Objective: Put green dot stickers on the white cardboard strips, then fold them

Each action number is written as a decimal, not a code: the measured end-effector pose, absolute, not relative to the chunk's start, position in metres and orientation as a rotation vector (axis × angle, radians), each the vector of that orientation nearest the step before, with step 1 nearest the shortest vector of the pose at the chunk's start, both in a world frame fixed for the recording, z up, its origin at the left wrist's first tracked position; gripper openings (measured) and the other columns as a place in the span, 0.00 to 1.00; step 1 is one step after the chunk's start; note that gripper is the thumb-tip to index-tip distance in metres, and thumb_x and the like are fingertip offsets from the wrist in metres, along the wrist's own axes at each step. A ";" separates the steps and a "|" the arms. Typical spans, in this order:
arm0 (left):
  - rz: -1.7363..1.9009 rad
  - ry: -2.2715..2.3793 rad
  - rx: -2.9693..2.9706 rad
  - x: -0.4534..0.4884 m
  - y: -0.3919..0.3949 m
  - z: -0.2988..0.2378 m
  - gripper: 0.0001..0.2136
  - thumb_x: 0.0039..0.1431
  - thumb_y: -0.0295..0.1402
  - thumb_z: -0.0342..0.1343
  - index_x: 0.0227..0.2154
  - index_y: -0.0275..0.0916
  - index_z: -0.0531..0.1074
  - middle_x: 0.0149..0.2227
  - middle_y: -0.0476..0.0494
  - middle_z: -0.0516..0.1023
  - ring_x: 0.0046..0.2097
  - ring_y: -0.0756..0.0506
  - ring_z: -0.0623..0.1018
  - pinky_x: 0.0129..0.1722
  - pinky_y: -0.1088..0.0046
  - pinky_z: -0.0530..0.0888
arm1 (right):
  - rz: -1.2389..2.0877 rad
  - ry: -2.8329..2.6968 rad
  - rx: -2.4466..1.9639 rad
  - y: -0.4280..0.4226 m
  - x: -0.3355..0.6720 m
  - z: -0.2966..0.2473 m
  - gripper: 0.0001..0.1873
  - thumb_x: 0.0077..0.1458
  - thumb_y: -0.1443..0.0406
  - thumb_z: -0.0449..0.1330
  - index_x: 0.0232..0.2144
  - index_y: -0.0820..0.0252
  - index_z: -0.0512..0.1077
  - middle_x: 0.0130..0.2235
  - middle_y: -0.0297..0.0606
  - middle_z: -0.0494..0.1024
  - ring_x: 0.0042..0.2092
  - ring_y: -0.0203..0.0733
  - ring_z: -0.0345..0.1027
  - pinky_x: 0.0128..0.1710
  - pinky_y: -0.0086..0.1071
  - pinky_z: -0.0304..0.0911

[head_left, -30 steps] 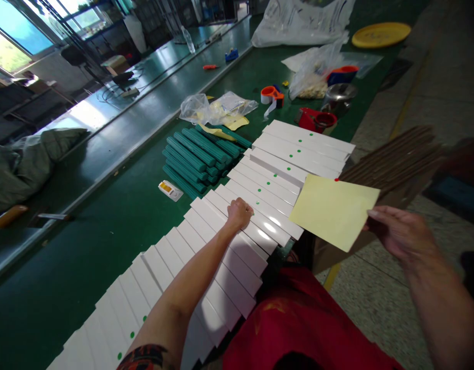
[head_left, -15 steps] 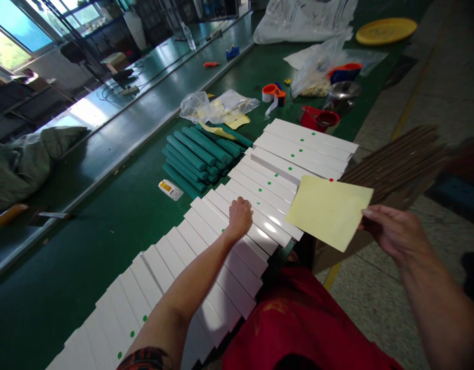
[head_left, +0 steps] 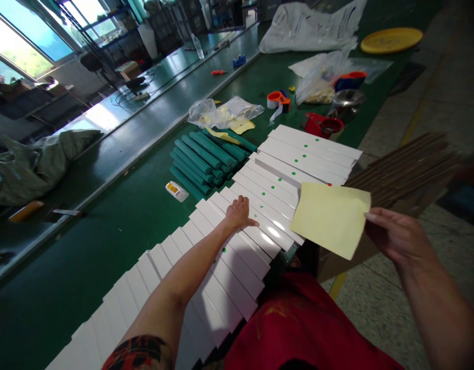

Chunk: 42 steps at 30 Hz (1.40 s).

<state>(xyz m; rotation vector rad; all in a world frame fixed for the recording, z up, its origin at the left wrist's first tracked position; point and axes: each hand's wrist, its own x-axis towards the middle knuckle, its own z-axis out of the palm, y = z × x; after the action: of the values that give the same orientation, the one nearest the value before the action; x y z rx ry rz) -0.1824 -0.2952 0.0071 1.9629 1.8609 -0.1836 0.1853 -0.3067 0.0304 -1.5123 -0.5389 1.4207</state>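
A pale yellow sheet [head_left: 331, 218] is pinched at its right edge between the thumb and fingers of my right hand [head_left: 395, 234]. It is held over the right edge of the row, and a small red dot [head_left: 329, 184] shows at its top edge. Long white boxes [head_left: 314, 149] lie overlapping in a slanting row, several bearing a round green sticker [head_left: 263, 193]. My left hand [head_left: 238, 212] rests on the boxes near the middle of the row, its thumb stretched out to the right and away from the bent fingers. What lies under those fingertips is hidden.
Behind the boxes sits a pile of green ribbed sticks [head_left: 200, 156], with a small white-and-yellow packet [head_left: 177, 191] beside it. An orange tape dispenser [head_left: 278, 101], a red tape dispenser [head_left: 324, 125] and plastic bags [head_left: 312, 28] stand farther back. Flattened cardboard [head_left: 402, 159] is at the right.
My left thumb has spread out to the right from the closed fingers, and the hand stays on about the same boxes. The yellow sheet has tilted slightly in my right hand. The view has shifted a little.
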 end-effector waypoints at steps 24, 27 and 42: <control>0.108 2.182 1.562 -0.334 -0.332 0.017 0.32 0.58 0.59 0.44 0.60 0.47 0.62 0.49 0.38 0.74 0.45 0.38 0.76 0.45 0.63 0.70 | 2.685 -0.457 -1.119 -0.416 0.020 0.031 0.05 0.35 0.73 0.66 0.19 0.66 0.73 0.22 0.35 0.76 0.25 0.33 0.69 0.27 0.24 0.64; -0.045 2.256 1.496 -0.327 -0.337 0.022 0.34 0.58 0.61 0.38 0.62 0.50 0.57 0.52 0.34 0.71 0.48 0.35 0.76 0.45 0.58 0.70 | 2.597 -0.415 -1.278 -0.414 0.000 0.044 0.04 0.32 0.76 0.60 0.15 0.67 0.71 0.20 0.39 0.75 0.24 0.37 0.70 0.28 0.27 0.67; 0.164 2.574 1.421 -0.257 -0.332 0.012 0.31 0.60 0.59 0.36 0.60 0.50 0.61 0.51 0.33 0.68 0.51 0.30 0.68 0.43 0.54 0.70 | 2.254 -0.196 -1.471 -0.396 0.015 0.055 0.11 0.33 0.81 0.53 0.14 0.62 0.65 0.14 0.34 0.70 0.18 0.38 0.67 0.29 0.34 0.72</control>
<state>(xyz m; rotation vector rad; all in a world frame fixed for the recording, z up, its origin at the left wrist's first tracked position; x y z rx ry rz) -0.2569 -0.3324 0.0121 1.4205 2.5737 0.1641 0.0147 -0.3964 0.0548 -1.4713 -0.1961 2.2543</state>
